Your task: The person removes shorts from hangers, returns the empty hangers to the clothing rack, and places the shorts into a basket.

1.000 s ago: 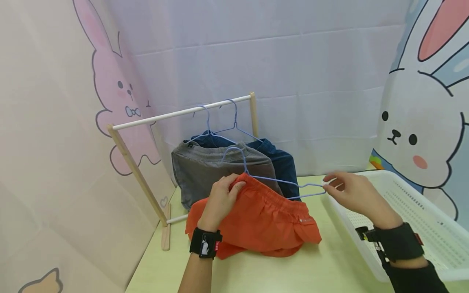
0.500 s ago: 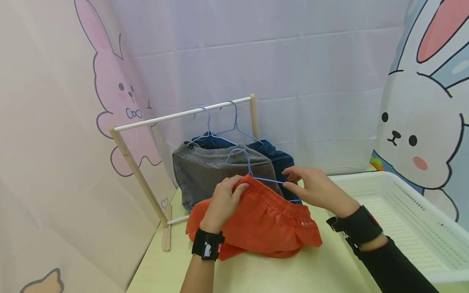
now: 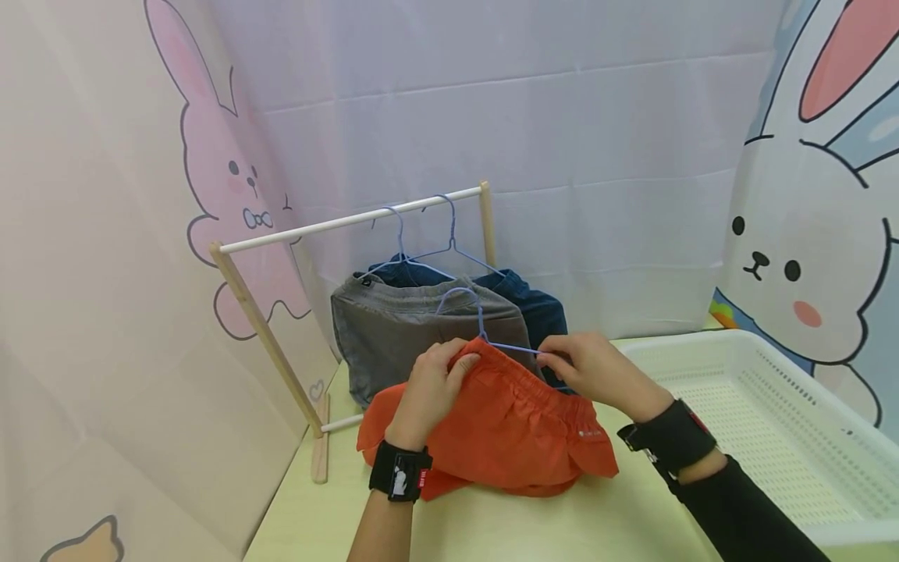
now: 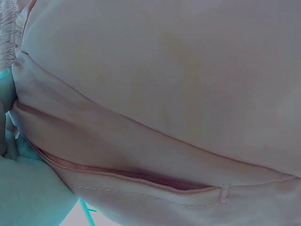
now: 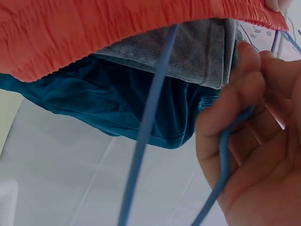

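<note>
A pair of orange shorts (image 3: 513, 437) with a gathered elastic waistband is draped in front of a clothes rack. My left hand (image 3: 430, 390) pinches the waistband's upper left corner, close to the neck of a blue wire hanger (image 3: 513, 347). The hanger's left part is hidden in the shorts, while its right arm sticks out past the waistband. My right hand (image 3: 600, 373) pinches that arm; in the right wrist view, the wire (image 5: 225, 160) runs between curled fingers. Pale-tinted shorts fabric (image 4: 164, 94) with a pocket slit fills most of the left wrist view.
Behind, grey shorts (image 3: 379, 320) and dark blue shorts (image 3: 544, 308) hang from blue hangers on the rack's white rail (image 3: 316, 228). A white perforated basket (image 3: 744, 343) stands at the right. Printed rabbit curtains enclose the table at the back and sides.
My right hand has moved left from the hanger's far tip to its wire near the waistband, and now pinches it. My left hand keeps its hold, with the shorts almost unmoved.
</note>
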`<action>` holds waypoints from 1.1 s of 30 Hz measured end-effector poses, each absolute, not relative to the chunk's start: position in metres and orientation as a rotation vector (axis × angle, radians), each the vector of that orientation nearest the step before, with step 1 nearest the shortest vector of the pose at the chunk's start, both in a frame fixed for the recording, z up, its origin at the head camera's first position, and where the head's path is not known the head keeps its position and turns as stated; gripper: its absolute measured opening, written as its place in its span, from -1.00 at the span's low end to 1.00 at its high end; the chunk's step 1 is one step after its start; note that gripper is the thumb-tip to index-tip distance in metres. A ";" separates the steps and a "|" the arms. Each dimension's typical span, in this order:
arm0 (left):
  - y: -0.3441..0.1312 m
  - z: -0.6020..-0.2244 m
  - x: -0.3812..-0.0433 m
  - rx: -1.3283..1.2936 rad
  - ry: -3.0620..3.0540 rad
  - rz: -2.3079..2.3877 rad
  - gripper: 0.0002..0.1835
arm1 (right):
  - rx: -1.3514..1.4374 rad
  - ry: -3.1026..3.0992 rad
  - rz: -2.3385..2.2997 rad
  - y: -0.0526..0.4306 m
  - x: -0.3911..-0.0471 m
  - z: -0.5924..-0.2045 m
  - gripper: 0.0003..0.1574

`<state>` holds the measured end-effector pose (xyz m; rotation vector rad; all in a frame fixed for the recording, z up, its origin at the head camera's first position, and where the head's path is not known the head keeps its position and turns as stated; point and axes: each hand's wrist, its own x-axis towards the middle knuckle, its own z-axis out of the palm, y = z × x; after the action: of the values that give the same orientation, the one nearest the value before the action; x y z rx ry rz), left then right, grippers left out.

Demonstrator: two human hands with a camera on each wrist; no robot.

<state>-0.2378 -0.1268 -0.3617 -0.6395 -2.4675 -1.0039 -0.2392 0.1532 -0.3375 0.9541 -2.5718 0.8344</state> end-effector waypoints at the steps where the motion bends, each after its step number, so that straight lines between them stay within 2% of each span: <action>1: -0.127 -0.362 -0.238 -0.638 -2.471 -1.001 -0.81 | 0.951 -2.565 0.841 0.154 -0.239 -0.339 -0.89; 33: -0.149 -0.374 -0.237 -0.522 -2.498 -0.882 -0.77 | 0.721 -2.417 0.819 0.229 -0.223 -0.338 -0.92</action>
<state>-0.2365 -0.1492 -0.3736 -0.5224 -2.4978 -0.8819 -0.2231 0.2287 -0.3376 0.7213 -2.4174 0.8194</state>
